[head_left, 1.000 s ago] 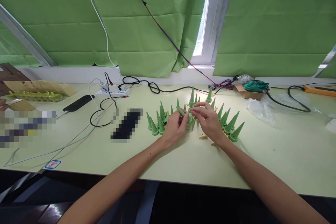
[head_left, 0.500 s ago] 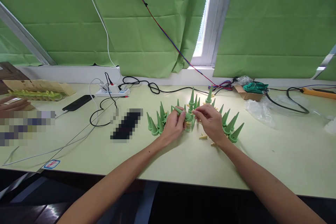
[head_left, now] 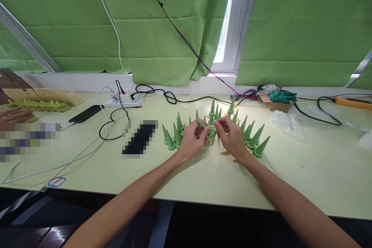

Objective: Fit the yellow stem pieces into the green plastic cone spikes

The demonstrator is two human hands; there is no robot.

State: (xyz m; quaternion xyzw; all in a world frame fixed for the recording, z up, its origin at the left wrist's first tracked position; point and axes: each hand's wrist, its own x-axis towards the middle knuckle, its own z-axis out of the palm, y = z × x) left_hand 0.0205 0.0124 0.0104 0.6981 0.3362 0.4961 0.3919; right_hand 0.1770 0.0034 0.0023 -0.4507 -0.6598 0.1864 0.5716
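My left hand (head_left: 192, 139) is closed around a green plastic spike (head_left: 212, 133), a tapering cone with a wide round collar. The cone lies tilted, its point toward the upper left and its collar facing my right hand. With thumb and forefinger, my right hand (head_left: 231, 136) pinches a small cream-yellow plastic piece at the collar; the fingers mostly cover it. More green spikes (head_left: 170, 139) stand upright to the left, behind and to the right (head_left: 261, 147) of my hands. Loose cream-yellow pieces (head_left: 224, 152) lie on the table by my right wrist.
A power strip (head_left: 124, 102) with cables sits at the back left, near a black phone-like object (head_left: 86, 114). Another person's hand (head_left: 17, 115) shows at the far left by a yellow-green part (head_left: 37, 105). At the back right are a small carton (head_left: 273, 104) and clear plastic bags (head_left: 287, 124).
My right hand has shifted slightly left, bringing the small cream-yellow piece against the spike's collar. The spike has turned a little in my left hand.
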